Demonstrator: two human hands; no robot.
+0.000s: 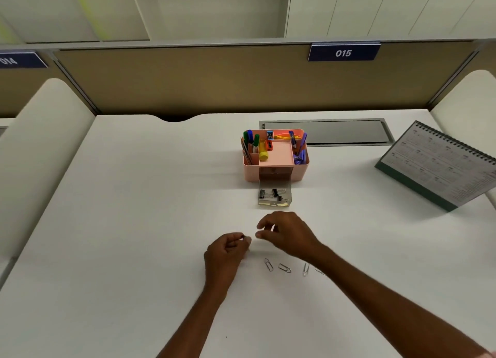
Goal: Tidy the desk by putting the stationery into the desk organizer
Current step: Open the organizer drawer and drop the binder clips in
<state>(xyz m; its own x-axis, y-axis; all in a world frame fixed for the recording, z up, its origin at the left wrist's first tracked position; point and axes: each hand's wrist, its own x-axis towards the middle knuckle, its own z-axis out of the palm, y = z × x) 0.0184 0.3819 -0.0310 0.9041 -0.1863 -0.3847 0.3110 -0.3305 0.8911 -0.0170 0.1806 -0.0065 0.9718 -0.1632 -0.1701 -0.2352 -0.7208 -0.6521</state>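
**Two hands worked in front of the organizer's open drawer**

Left hand (226, 251) sat in front of the desk organizer (276, 169), slightly left of it, with its fingers (237, 243) curled tight. Thumb and forefinger pinched a small dark item (243, 236); it was too small to identify.

Right hand (288, 235) was directly in front of the organizer, just short of the drawer. Fingers were loosely curled, with a narrow gap between thumb and forefinger and nothing visible in it.

Organizer was pink and upright on the white desk (134, 223). Markers (251, 140) stood in its left compartment and purple pens (299, 148) in the right. A yellow cylinder (263, 154) lay in the middle tray.

The clear drawer (287, 196) was pulled out toward the hands, with three black binder clips (274, 194) inside.

Three paper clips (284, 268) lay loose on the desk, further from the organizer than both hands. A fourth was partly hidden by the right forearm.

A desk calendar (440, 167) stood to the organizer's right, well apart.
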